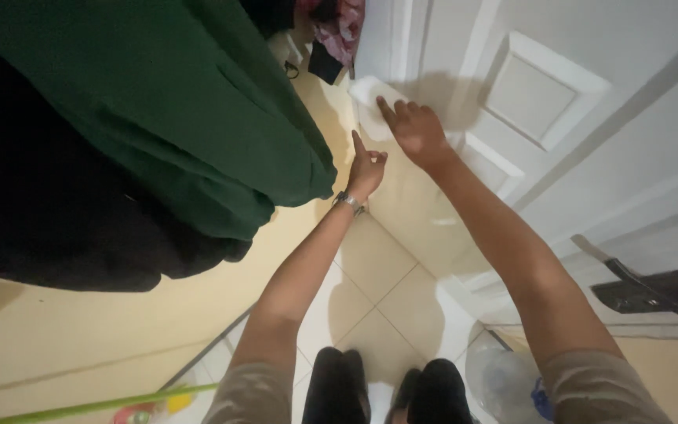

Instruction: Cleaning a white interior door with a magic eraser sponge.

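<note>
Cloth, white (366, 93): lies against the lower part of the white panelled door (535, 94), close to its edge and just above the floor. It is held there only by pressure.

Right hand (417, 129): arm stretched out and down, fingers extended and slightly spread, laid flat on the cloth. I am pressing it, not pinching it.

Left hand (366, 169): just beside the right one and lower, not touching the cloth. The fingers are curled in, the forefinger sticks up, and I see nothing held in it. Metal wristwatch (348, 201) on that wrist.

Step in hand, as I judge it: wiping the low part of the door, with the cloth at the near edge of the panel.

Next move calls for: my palm kept flat so the cloth does not slip out from under it, and the stroke kept within reach, since I am bent well forward.

Surroundings:
- Green garment (158, 102) hanging at my left, over a black garment (41, 220).
- Pale tile floor (378, 267) below.
- My black shoes (386, 389) at the bottom edge.
- Green stick (96, 406) low on the left.
- Clear plastic bag (504, 381) low on the right.
- Dark door handle (637, 286) at the far right.
</note>
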